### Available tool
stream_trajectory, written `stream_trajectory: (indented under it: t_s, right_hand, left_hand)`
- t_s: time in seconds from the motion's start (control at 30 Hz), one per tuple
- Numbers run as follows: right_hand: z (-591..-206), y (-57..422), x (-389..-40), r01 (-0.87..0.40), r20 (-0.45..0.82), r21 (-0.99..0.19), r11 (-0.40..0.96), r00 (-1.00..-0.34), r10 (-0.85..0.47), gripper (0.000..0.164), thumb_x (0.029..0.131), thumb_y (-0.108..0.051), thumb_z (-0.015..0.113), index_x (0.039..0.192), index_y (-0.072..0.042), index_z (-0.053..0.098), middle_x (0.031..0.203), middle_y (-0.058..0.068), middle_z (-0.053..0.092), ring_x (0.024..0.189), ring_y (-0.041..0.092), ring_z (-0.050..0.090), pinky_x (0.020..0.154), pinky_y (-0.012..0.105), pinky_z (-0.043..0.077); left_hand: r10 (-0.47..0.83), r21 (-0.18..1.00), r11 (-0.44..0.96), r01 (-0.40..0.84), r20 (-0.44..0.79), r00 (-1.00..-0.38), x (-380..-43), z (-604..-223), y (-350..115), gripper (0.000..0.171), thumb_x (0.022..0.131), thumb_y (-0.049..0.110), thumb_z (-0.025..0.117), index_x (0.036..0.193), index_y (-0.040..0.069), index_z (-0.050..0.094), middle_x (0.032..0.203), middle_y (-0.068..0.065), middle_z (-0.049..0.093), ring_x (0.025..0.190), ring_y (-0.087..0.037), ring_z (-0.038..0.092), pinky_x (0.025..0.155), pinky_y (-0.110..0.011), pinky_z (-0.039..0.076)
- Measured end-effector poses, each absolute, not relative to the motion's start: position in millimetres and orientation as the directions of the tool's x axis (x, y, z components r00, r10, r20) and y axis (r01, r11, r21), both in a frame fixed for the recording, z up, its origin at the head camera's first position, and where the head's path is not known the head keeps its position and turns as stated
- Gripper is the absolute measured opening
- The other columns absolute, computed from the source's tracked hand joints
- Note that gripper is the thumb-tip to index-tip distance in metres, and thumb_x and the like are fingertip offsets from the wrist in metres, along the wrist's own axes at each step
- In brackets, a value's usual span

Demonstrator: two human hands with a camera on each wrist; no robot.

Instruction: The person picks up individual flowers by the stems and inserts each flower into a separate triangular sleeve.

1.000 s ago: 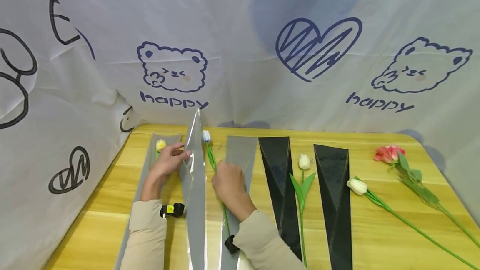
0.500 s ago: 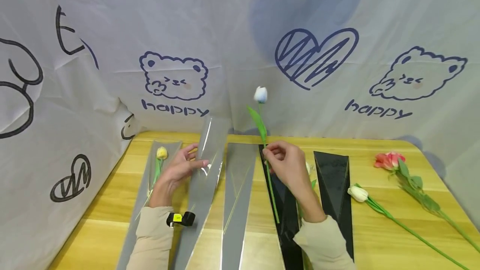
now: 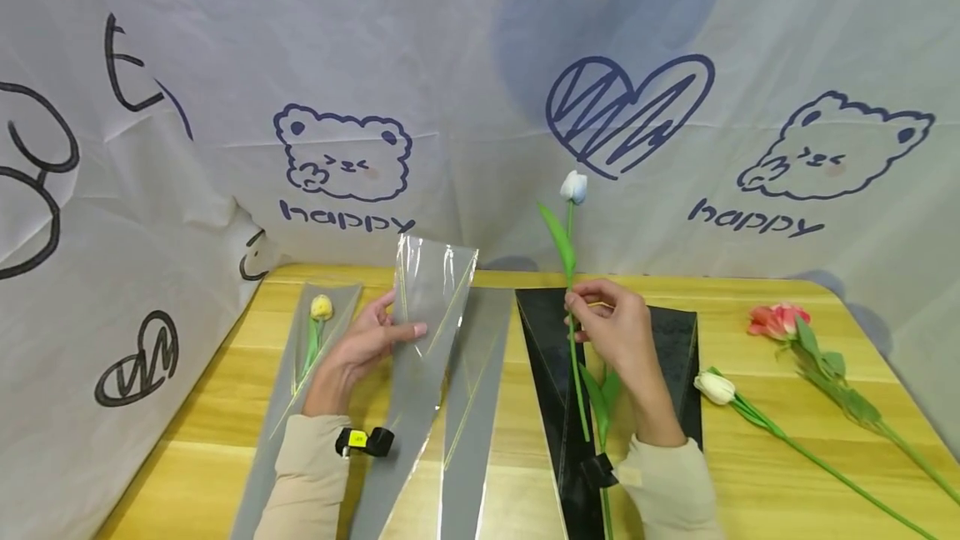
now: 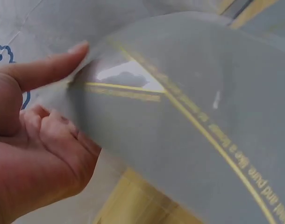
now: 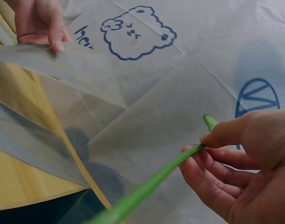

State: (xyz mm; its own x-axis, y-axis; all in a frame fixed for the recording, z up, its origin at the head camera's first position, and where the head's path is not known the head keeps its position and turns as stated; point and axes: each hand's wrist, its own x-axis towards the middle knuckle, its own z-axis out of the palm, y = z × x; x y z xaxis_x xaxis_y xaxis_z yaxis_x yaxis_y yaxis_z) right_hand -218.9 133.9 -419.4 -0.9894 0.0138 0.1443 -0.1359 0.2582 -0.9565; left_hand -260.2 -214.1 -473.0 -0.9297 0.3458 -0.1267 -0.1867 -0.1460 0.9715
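Observation:
My left hand (image 3: 365, 348) holds a grey translucent flower sleeve (image 3: 427, 307) by its upper left edge, thumb in front and fingers behind. The sleeve's top is raised off the table and its lower part slants down to the left. Gold lines and lettering show on the sleeve (image 4: 180, 149) in the left wrist view. My right hand (image 3: 618, 327) pinches the stem of an artificial tulip with a white-and-pale-blue bloom (image 3: 573, 187) between thumb and fingers. It stands nearly upright, right of the sleeve. In the right wrist view the green stem (image 5: 152, 184) runs through the fingertips.
A yellow tulip (image 3: 321, 307) lies in another grey sleeve (image 3: 341, 298) at left. A flat grey sleeve (image 3: 480, 373) lies mid-table, black sleeves (image 3: 536, 311) to its right. Further right are a white tulip (image 3: 715, 387) and a pink flower (image 3: 778, 321). A printed cloth (image 3: 480, 148) hangs behind.
My right hand has lifted the blue-white tulip off the table and carried it right. My left hand has moved slightly right, turning the sleeve's broad face toward the head camera.

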Motion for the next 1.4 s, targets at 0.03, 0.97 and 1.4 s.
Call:
stream_trajectory:
  t_s: [0.03, 0.97, 1.4]
  right_hand:
    - [-420.4, 135.8, -219.7, -0.123, 0.129, -0.962, 0.242, -0.992, 0.009, 0.024, 0.102, -0.012, 0.065, 0.117, 0.006, 0.067, 0.108, 0.024, 0.070, 0.078, 0.015, 0.072, 0.063, 0.030, 0.060]
    - [-409.7, 147.5, -220.9, -0.249, 0.232, -0.966, -0.073, -0.955, 0.185, 0.028, 0.097, -0.002, 0.070, 0.119, 0.012, 0.060, 0.101, 0.009, 0.067, 0.087, 0.017, 0.073, 0.073, 0.032, 0.061]
    - [-396.4, 148.7, -214.3, -0.428, 0.295, -0.839, -0.336, -0.876, 0.381, 0.022, 0.092, 0.001, 0.075, 0.110, 0.010, 0.065, 0.095, 0.015, 0.068, 0.083, 0.023, 0.072, 0.073, 0.034, 0.061]
  left_hand:
    - [0.362, 0.970, -0.156, -0.185, -0.118, -0.925, -259.9, -473.0, -214.5, 0.079, 0.092, -0.014, 0.062, 0.160, 0.005, 0.027, 0.104, -0.004, 0.075, 0.090, -0.019, 0.073, 0.084, -0.037, 0.059]
    - [0.274, 0.992, 0.121, 0.037, 0.002, -0.962, -249.5, -454.6, -171.6, 0.023, 0.103, 0.007, 0.059, 0.111, -0.014, 0.064, 0.081, 0.000, 0.065, 0.075, -0.009, 0.056, 0.068, -0.023, 0.046]
    - [0.317, 0.988, 0.151, 0.035, -0.015, -0.948, -245.5, -457.6, -154.1, 0.023, 0.089, -0.003, 0.076, 0.109, -0.011, 0.068, 0.090, -0.014, 0.075, 0.075, -0.010, 0.064, 0.069, -0.023, 0.050]
